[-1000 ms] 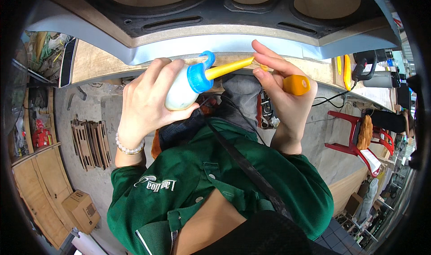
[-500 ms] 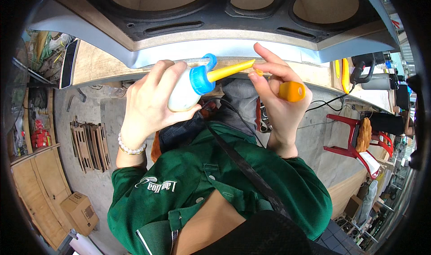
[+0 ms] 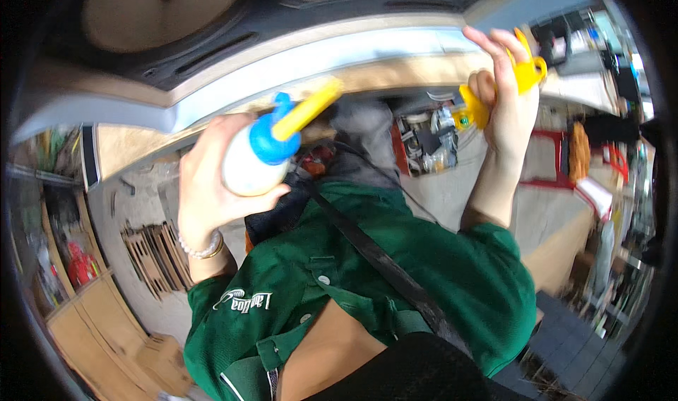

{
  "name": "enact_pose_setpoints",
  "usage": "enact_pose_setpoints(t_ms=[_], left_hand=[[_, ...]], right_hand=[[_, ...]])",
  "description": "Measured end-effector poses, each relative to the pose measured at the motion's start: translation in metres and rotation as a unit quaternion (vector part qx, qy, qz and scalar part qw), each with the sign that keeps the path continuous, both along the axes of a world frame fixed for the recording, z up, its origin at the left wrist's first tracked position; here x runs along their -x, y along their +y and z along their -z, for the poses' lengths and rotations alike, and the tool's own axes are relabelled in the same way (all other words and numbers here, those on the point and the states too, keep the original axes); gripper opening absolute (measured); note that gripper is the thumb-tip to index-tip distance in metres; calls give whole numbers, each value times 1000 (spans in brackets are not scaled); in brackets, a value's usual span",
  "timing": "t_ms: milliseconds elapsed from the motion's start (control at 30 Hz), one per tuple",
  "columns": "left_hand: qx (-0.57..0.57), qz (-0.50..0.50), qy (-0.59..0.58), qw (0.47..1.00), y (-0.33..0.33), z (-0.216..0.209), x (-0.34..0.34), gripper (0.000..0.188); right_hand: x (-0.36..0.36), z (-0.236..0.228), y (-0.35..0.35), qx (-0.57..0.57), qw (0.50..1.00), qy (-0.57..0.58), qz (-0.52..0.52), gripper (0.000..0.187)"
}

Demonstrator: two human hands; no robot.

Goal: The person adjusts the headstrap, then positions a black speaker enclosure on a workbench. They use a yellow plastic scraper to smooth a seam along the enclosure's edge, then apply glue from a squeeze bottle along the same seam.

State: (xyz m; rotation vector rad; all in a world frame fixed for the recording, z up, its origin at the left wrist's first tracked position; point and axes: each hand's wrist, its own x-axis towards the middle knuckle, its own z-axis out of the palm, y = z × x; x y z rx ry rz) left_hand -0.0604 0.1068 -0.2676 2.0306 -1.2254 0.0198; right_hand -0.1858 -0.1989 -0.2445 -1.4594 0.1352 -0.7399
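Note:
My left hand (image 3: 205, 178) is wrapped round a white squeeze glue bottle (image 3: 244, 171) with a blue screw collar and a small blue cap on a strap. Its yellow nozzle (image 3: 307, 110) tilts up to the right, tip uncapped. Off to the right, my right hand (image 3: 510, 93) has its fingers curled on a yellow-handled tool (image 3: 477, 108), index finger stretched out. Motion blur and the fingers hide what kind of tool it is. A yellow ring (image 3: 540, 69) shows beside that hand; whether it belongs to the tool I cannot tell.
A wooden bench (image 3: 395, 74) crosses in front of me, bearing a large black speaker cabinet (image 3: 261, 30) with round openings. Below, at right, is a box of small parts (image 3: 429, 143). A red stool (image 3: 547, 157) stands farther right, wooden pieces (image 3: 159, 260) at left.
My right hand has swung away from the nozzle to the right, carrying the yellow-handled tool. The bottle has moved slightly left and lower with my left hand. The whole view has turned.

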Motion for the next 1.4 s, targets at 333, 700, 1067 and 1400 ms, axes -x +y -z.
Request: enact_pose_setpoints(t_ms=[333, 700, 1067, 1400], left_hand=[[23, 12, 121, 992, -11, 28, -2, 83], [13, -42, 177, 983, -10, 26, -4, 93], [31, -70, 240, 968, -21, 22, -3, 95], [29, 11, 275, 961, -48, 38, 6, 93]], right_hand=[[108, 153, -86, 1, 922, 384, -57, 15], [179, 377, -140, -36, 738, 662, 131, 51], [187, 403, -135, 120, 638, 725, 229, 42], [38, 140, -25, -35, 926, 296, -233, 24]])
